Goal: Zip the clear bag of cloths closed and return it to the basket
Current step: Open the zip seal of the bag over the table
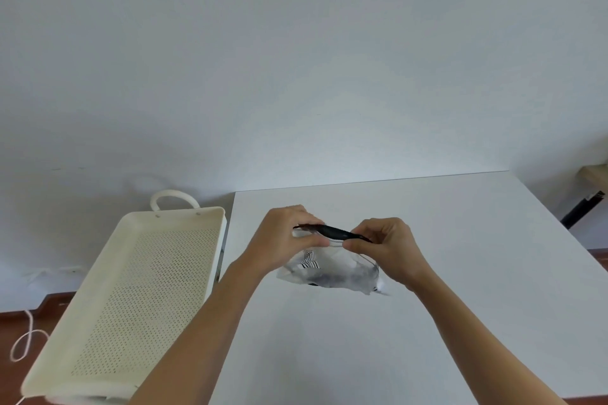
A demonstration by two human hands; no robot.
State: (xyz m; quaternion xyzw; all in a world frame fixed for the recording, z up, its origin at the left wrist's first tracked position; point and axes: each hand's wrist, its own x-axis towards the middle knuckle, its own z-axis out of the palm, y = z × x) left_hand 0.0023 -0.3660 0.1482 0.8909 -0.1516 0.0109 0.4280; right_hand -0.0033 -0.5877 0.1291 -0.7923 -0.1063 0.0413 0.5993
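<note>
A clear bag [332,273] with grey and striped cloths inside is held just above the white table [460,240]. Its black zipper strip [334,232] runs along the top edge between my hands. My left hand [286,240] pinches the left end of that strip. My right hand [386,248] pinches the right end, thumb and fingers closed on it. The cream perforated basket [82,322] stands to the left of the table, lower than the tabletop, with nothing visible in it.
The basket has a looped handle [172,197] at its far end. A white cord [26,335] lies on the wooden floor at the left. A dark table leg [582,209] shows at the far right. A plain white wall fills the background.
</note>
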